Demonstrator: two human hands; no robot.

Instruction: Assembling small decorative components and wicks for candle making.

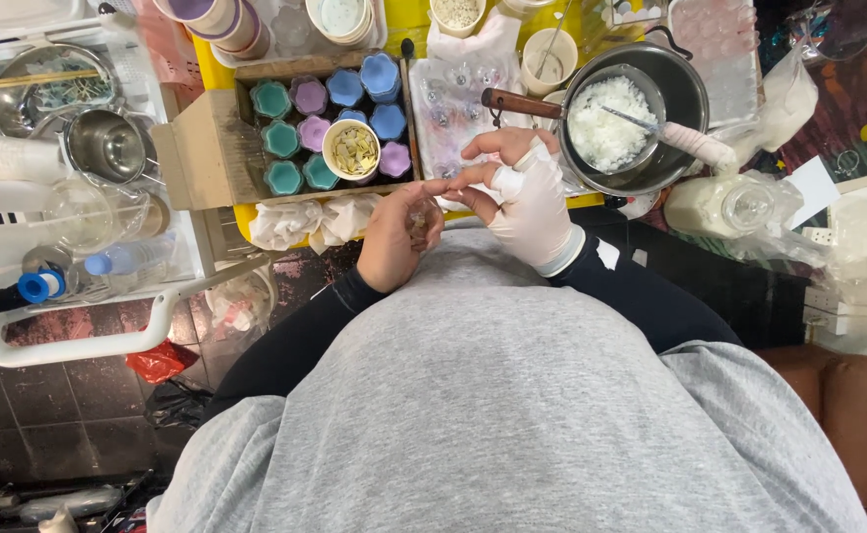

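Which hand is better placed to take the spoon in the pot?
Likely right: the gloved right hand sits just beside the pot and spoon; the left hand is cupped around a small clear piece.

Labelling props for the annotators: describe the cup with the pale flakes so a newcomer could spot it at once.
Start at the open cardboard box on the yellow table, left of the hands. It is packed with teal, purple and blue candles. The cup sits on top of them near the box's front right, just beyond the left hand. It is the only cream, round, open container there, filled with pale flakes.
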